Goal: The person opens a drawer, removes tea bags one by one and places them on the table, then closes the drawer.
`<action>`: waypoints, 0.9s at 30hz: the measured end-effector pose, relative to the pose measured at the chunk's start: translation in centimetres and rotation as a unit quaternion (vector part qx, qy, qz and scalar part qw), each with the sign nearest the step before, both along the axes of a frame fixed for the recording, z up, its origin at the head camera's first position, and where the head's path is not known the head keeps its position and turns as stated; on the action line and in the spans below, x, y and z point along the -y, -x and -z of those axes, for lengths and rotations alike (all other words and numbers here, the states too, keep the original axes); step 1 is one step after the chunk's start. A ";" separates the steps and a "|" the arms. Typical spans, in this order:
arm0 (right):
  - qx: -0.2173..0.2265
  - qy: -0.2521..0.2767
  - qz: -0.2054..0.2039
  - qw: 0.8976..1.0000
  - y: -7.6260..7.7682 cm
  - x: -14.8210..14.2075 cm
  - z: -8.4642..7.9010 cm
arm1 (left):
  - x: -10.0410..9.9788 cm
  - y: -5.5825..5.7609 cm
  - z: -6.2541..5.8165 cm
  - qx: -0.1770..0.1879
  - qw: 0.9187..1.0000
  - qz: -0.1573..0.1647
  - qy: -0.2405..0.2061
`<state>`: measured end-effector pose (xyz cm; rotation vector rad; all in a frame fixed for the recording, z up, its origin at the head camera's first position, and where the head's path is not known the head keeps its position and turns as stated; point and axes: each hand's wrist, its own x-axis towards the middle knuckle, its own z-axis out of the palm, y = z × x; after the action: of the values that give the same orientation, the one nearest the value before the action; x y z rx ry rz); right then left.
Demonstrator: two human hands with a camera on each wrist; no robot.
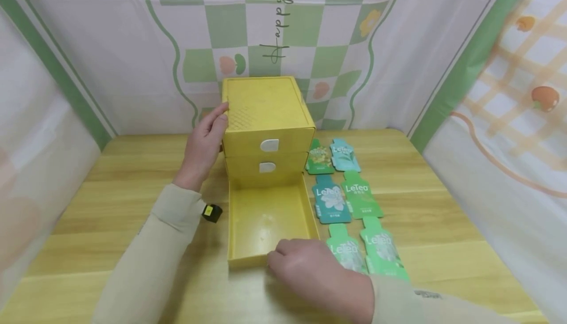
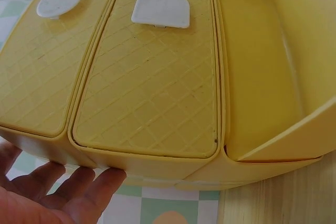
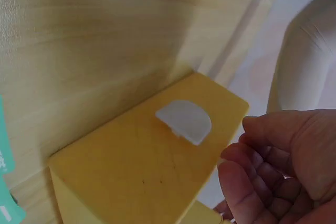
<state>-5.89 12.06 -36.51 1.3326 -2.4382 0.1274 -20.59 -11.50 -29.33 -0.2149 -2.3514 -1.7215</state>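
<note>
A yellow drawer box (image 1: 267,102) with white tab handles stands on the table, its bottom drawer (image 1: 266,225) pulled out and bare inside. My left hand (image 1: 205,139) rests against the box's left side, thumb near the top edge. In the left wrist view, the fingers (image 2: 79,184) lie along that side wall, fairly straight. At the drawer's front right corner is my right hand (image 1: 312,270), beside the rim. The right wrist view shows its fingers (image 3: 239,187) loosely bent with nothing between them, close to the drawer front (image 3: 142,166) and its white handle (image 3: 186,119). Contact there is unclear.
Several LeTea sachets lie in two columns right of the box, among them a teal one (image 1: 332,201) and a green one (image 1: 361,196). A small black cube (image 1: 212,212) with a yellow face sits left of the drawer. A patterned cloth (image 1: 283,23) hangs behind.
</note>
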 end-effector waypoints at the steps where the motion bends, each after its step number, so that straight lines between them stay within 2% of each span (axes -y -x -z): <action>1: -0.005 -0.017 -0.001 1.000 -0.1 0.1 0.1 | 0.0 0.0 0.0 0.002 1.000 0.000 -0.002; 9: -0.047 -0.136 0.002 0.990 -0.5 0.8 0.2 | 0.0 0.0 0.1 -0.001 1.000 -0.002 -0.005; 13: -0.030 -0.196 0.000 0.980 -0.7 1.1 0.0 | 0.1 0.1 0.2 -0.002 1.000 0.000 -0.003; 16: -0.029 -0.198 -0.008 0.980 -0.6 1.3 0.1 | 0.1 0.0 0.1 0.000 1.000 -0.001 -0.003; 22: -0.058 -0.190 -0.011 0.980 -0.5 1.5 0.5 | 0.0 -0.1 0.0 0.006 1.000 0.000 -0.006; 27: -0.043 -0.210 -0.002 0.977 -0.5 1.6 0.4 | 0.0 -0.2 -0.1 0.004 1.000 0.003 -0.009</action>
<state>-5.39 10.49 -36.93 1.4720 -2.4739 -0.4606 -20.43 -11.51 -29.24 -0.2116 -2.3425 -1.7491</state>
